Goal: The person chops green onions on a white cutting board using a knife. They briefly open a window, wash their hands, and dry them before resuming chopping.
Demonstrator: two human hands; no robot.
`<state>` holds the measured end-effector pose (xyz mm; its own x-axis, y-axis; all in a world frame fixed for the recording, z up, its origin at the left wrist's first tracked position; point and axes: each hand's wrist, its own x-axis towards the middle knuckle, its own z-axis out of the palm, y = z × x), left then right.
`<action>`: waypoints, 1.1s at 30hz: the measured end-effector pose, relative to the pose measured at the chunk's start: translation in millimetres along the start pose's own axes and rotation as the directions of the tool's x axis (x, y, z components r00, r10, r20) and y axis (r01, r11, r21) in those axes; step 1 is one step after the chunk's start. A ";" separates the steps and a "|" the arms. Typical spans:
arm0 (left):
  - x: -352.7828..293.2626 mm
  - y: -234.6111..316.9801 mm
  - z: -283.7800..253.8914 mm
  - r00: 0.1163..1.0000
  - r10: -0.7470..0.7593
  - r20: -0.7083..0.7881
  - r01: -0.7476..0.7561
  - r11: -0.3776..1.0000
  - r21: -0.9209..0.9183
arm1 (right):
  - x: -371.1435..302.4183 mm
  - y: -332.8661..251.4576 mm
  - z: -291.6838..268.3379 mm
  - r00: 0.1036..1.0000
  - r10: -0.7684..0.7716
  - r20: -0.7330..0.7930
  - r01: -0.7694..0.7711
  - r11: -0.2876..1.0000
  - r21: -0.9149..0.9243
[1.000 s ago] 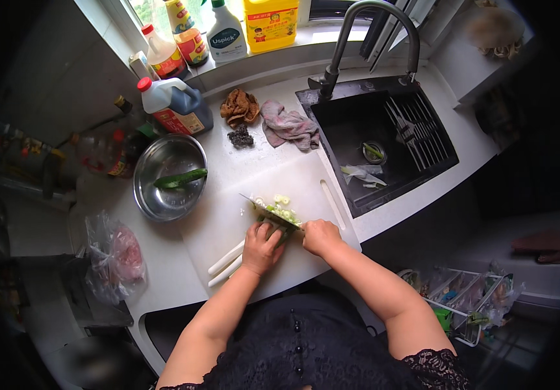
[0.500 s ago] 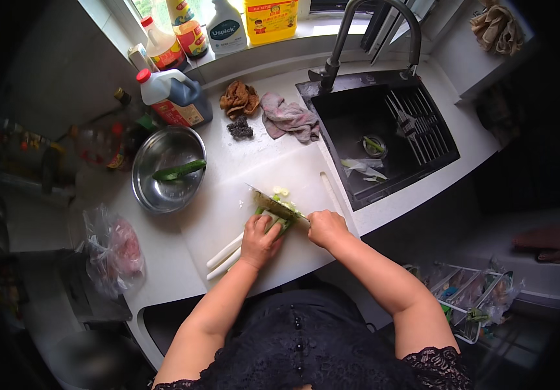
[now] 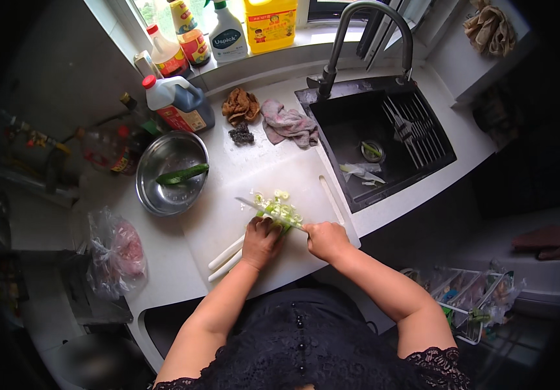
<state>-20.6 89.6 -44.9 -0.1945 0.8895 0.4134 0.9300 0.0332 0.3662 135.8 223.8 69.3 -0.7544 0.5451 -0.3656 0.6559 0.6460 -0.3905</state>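
My right hand (image 3: 327, 242) is wrapped round the handle of a kitchen knife (image 3: 254, 205), its blade pointing left across the green onions. Beside the blade, my left hand (image 3: 262, 242) presses the bunch of green onions (image 3: 227, 258) down with curled fingers. Two long white stalks stick out from under that hand toward the near left; the green part lies by the blade. Chopped green onion pieces (image 3: 282, 201) are scattered on the far side of the knife. All of this rests on a white cutting board (image 3: 218, 211).
A steel bowl (image 3: 153, 195) with a cucumber (image 3: 182, 174) stands left of the board. Behind lie a grey-pink rag (image 3: 290, 123) and a dark scouring pad (image 3: 241, 134). The black sink (image 3: 342, 117) is at right, a bagged pinkish item (image 3: 124, 250) at left. Bottles line the windowsill.
The blade has tilted and shifted slightly, showing its edge-on side now. More cut green onion pieces show beyond it. My left hand still holds the bunch, its fingers curled tighter.
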 end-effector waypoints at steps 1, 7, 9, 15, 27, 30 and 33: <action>-0.1 -2.4 0.6 0.999 0.021 0.039 -0.022 1.000 0.016 | -2.7 -3.1 -0.2 1.000 -0.008 0.028 0.009 1.000 -0.018; 3.4 -0.5 -0.6 0.999 0.007 0.040 -0.007 1.000 -0.012 | -2.8 -1.3 13.0 0.999 -0.015 0.034 0.016 0.999 -0.027; 2.7 -0.9 1.0 1.000 0.009 0.024 -0.009 1.000 -0.004 | -3.1 -6.4 2.0 0.995 0.009 0.098 -0.007 1.000 -0.022; 6.7 0.2 -0.7 1.000 0.019 -0.020 -0.018 1.000 0.012 | 0.5 -8.5 -1.0 0.977 0.046 0.209 -0.039 0.999 -0.038; 10.4 2.3 -6.8 1.000 0.003 -0.008 -0.003 1.000 0.031 | 3.6 -4.5 -9.6 0.949 0.075 0.306 -0.061 0.997 -0.053; 15.1 3.5 -8.7 1.000 0.004 -0.026 -0.004 1.000 0.011 | 14.6 -4.0 5.7 0.961 0.063 0.267 -0.054 0.998 -0.044; 14.7 2.3 -7.5 1.000 -0.005 -0.029 0.005 1.000 0.002 | 20.5 -5.8 6.5 0.964 0.055 0.259 -0.043 0.998 -0.052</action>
<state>-23.6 99.3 -31.8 -0.2076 0.8760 0.4354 0.9296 0.0381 0.3667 116.7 227.8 58.6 -0.6855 0.4231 -0.5925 0.6857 0.6488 -0.3300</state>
